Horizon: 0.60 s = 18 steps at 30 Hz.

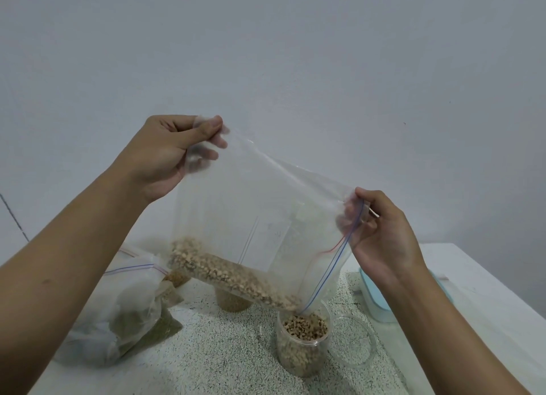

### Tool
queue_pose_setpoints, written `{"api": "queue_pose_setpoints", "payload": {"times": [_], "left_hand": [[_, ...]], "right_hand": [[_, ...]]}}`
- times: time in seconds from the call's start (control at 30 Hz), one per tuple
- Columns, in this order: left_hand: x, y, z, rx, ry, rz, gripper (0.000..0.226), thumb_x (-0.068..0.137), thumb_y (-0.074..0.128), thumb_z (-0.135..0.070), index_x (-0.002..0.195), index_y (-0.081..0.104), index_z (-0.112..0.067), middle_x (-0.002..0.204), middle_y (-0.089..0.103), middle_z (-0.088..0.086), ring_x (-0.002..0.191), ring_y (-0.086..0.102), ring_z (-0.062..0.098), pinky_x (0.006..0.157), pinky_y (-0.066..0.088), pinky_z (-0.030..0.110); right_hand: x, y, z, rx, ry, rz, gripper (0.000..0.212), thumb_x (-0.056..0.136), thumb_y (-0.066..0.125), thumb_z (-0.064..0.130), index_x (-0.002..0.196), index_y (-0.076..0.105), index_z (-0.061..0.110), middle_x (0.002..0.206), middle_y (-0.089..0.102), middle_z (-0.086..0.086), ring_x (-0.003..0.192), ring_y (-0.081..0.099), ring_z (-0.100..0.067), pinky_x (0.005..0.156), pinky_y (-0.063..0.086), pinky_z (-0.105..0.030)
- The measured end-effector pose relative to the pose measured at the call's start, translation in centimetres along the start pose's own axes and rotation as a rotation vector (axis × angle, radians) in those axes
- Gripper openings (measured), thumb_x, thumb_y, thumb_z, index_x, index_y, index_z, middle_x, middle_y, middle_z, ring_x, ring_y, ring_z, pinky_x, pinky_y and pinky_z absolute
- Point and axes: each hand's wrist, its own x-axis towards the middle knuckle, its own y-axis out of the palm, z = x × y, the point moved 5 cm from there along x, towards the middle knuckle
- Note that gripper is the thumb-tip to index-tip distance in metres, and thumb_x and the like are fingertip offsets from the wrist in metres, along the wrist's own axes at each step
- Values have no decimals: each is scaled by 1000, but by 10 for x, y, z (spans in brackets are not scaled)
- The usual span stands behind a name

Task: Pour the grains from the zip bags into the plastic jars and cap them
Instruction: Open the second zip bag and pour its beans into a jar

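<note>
Your left hand (pixel 165 155) and right hand (pixel 381 232) pinch the tilted bag (pixel 251 211), its grains (pixel 230 273) partly poured into the uncapped jar (pixel 304 347), other bags (pixel 130 312) unpoured.

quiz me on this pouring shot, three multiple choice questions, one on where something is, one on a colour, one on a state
1. Where is the clear lid relative to the open jar?
A. screwed on it
B. inside it
C. on the table beside it, to its right in the view

2. What colours are the lines along the mouth of the held zip bag?
A. red and blue
B. green and yellow
C. black only

3. What state is the jar under the bag in?
A. capped and empty
B. uncovered, with grains inside
C. lying on its side

Answers: 1 C, the lid lies flat next to the jar; 2 A, a red and a blue line run along the bag's mouth; 3 B, the jar stands upright with its mouth bare and grains showing.
</note>
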Motion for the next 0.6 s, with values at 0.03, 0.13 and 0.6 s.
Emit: {"api": "queue_pose_setpoints", "payload": {"times": [0.03, 0.13, 0.6], "left_hand": [[0, 0, -1, 2, 4, 0, 28, 68, 77, -48, 79, 81, -23, 80, 72, -3, 64, 61, 8, 73, 47, 28], [-2, -1, -4, 18, 16, 1, 28, 69, 77, -48, 79, 81, -22, 81, 72, -3, 65, 61, 9, 76, 47, 30], [-1, -5, -6, 27, 35, 3, 28, 71, 76, -47, 80, 80, -21, 82, 72, -2, 66, 61, 10, 75, 47, 30]], "right_hand": [[0, 0, 0, -2, 0, 0, 17, 91, 61, 5, 76, 59, 14, 72, 58, -1, 60, 56, -10, 56, 40, -24], [-1, 2, 0, -5, 2, 4, 17, 92, 60, 5, 76, 58, 13, 71, 58, -1, 60, 55, -10, 56, 40, -24], [-2, 4, -1, -3, 13, -6, 16, 90, 62, 6, 77, 59, 13, 73, 59, -1, 61, 56, -10, 55, 42, -23]]}}
